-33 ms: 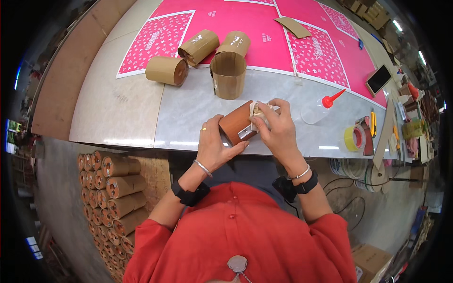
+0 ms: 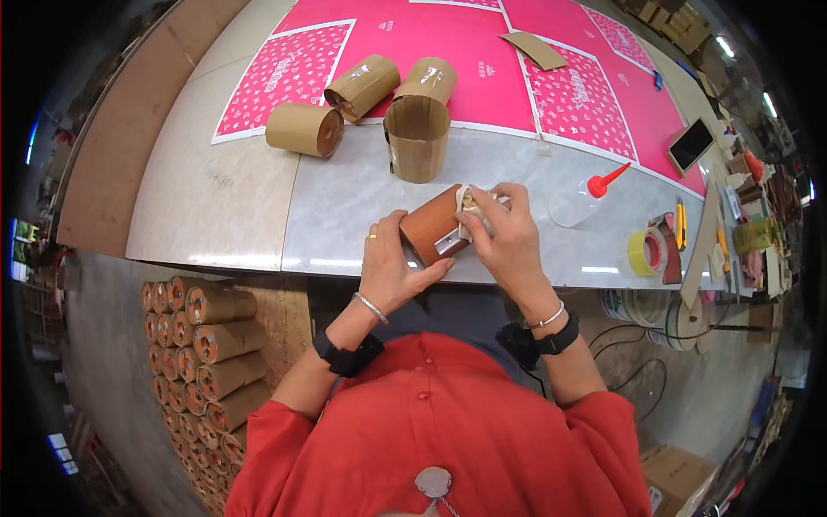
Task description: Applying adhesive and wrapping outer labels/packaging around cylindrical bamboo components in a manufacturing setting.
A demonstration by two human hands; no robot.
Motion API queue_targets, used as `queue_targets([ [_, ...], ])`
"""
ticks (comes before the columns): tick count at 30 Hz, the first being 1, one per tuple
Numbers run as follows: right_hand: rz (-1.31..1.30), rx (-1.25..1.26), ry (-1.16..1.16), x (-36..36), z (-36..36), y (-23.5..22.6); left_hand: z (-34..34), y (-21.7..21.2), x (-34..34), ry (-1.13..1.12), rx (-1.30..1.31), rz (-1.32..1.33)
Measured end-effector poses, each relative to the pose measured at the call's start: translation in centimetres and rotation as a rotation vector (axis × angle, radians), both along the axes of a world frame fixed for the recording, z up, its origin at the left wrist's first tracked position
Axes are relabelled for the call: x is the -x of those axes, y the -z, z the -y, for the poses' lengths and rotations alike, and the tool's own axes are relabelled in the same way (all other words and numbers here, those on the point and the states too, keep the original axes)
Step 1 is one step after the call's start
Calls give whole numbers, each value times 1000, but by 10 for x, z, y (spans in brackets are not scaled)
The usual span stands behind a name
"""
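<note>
Seen from the head camera, a left hand (image 2: 389,263) cups a brown wooden box (image 2: 433,227) at the near edge of the grey worktable (image 2: 258,198), fingers wrapped beneath it, while the right hand (image 2: 504,233) pinches pale cloth (image 2: 472,203) against its top; kraft paper tubes (image 2: 417,138) stand just beyond.

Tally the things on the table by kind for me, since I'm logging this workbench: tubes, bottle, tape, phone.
Brown kraft-paper tubes: 4, three lying, one upright
Reddish-brown wood-grain tube, held by left hand and right hand: 1
Clear squeeze bottle with red nozzle: 1
Yellow tape roll: 1
Black smartphone: 1
Total: 8
</note>
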State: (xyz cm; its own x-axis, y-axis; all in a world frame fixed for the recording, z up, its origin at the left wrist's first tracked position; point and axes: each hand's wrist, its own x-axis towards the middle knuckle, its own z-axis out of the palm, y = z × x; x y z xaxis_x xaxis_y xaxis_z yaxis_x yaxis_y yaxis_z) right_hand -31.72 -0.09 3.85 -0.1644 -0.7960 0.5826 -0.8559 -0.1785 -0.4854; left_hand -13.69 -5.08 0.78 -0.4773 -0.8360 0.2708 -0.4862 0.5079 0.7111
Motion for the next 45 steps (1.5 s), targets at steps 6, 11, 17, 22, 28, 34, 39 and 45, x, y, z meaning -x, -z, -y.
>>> queue_targets([
  [6,-38,134,-290,-56,-8,-6,7,33,-2,76,304,-45],
  [11,15,60,-11,-5,4,7,-3,6,6,34,113,-61],
  [17,-37,100,-207,-65,-10,-2,1,22,1,88,316,-56],
  [22,-62,53,44,8,5,3,-13,12,4,53,265,-56],
  [28,-55,74,-192,-58,-9,-11,0,34,-1,72,144,-74],
  [34,-33,-33,122,3,12,-4,8,13,7,91,310,-91],
  [39,-94,131,-100,-36,6,4,6,22,7,99,275,-160],
  [45,-35,6,81,6,4,2,-7,18,2,46,81,-80],
])
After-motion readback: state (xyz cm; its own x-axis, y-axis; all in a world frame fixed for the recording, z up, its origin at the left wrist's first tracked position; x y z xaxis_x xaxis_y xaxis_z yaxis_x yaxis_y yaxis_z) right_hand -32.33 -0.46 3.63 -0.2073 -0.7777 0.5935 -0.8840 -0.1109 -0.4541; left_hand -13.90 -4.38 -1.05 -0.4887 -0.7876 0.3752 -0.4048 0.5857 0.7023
